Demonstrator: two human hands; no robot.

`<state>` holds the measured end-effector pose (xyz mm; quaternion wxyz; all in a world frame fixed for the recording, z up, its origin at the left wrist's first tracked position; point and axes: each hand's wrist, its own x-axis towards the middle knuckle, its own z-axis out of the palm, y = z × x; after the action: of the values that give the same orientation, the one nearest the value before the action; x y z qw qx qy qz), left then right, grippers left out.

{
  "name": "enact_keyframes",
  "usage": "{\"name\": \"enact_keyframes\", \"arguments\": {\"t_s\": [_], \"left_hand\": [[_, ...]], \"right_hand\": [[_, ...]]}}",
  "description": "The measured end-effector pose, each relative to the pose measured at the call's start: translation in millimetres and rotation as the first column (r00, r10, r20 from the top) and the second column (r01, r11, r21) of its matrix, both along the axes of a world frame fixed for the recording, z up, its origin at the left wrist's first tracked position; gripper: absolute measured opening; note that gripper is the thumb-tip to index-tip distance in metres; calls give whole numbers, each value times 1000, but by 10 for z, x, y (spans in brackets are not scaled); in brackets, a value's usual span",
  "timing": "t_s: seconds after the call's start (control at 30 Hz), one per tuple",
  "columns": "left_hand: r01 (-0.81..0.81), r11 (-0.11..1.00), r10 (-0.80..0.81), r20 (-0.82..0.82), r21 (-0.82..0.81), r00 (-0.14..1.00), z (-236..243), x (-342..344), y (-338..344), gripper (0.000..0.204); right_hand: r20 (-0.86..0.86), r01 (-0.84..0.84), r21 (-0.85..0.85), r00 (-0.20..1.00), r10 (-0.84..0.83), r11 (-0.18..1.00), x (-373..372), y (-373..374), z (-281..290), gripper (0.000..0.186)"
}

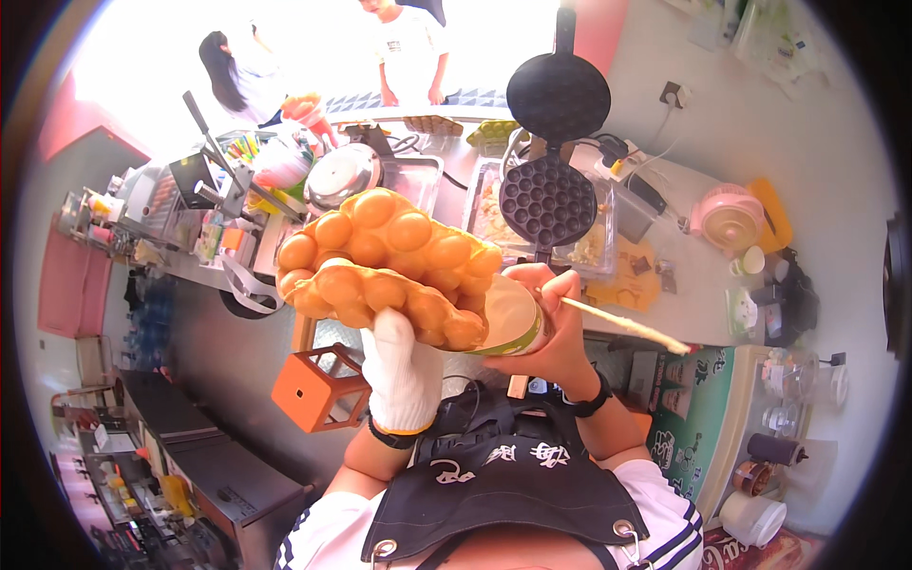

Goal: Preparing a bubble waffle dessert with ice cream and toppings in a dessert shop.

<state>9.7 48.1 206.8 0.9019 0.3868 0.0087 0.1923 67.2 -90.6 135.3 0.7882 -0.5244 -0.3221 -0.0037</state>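
Observation:
A large golden bubble waffle (pixel 380 249), folded over on itself, is held up in front of me, its right end tucked into a paper cup (pixel 518 318) with a green band. My left hand (pixel 404 375), in a white knitted glove, presses its thumb to the waffle's lower side; its other fingers are hidden. Bare fingers of my right hand (pixel 559 328) wrap round the cup and also pin a thin pale stick (pixel 632 328) that points out to the right. Behind them stands a black round waffle iron (pixel 548 201), swung open, its lower plate full of round hollows.
Clear trays (pixel 416 179) and a metal lidded pan (pixel 342 177) sit on the counter. At right are a pink fan (pixel 727 217) and cables. Below on the left stand an orange stool (pixel 318 388) and a dark counter (pixel 204 456). Two people (pixel 408 47) are beyond the counter.

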Motion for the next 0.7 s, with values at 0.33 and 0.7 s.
{"name": "enact_keyframes", "arguments": {"t_s": [0.33,0.7], "left_hand": [[231,847,-127,-241,478,962,-365,31,407,62],[138,876,-56,-186,462,981,-474,99,333,50]], "right_hand": [[-105,-69,51,992,75,996,31,-151,-15,76],[-178,-92,55,979,100,994,117,-426,-118,77]]}}
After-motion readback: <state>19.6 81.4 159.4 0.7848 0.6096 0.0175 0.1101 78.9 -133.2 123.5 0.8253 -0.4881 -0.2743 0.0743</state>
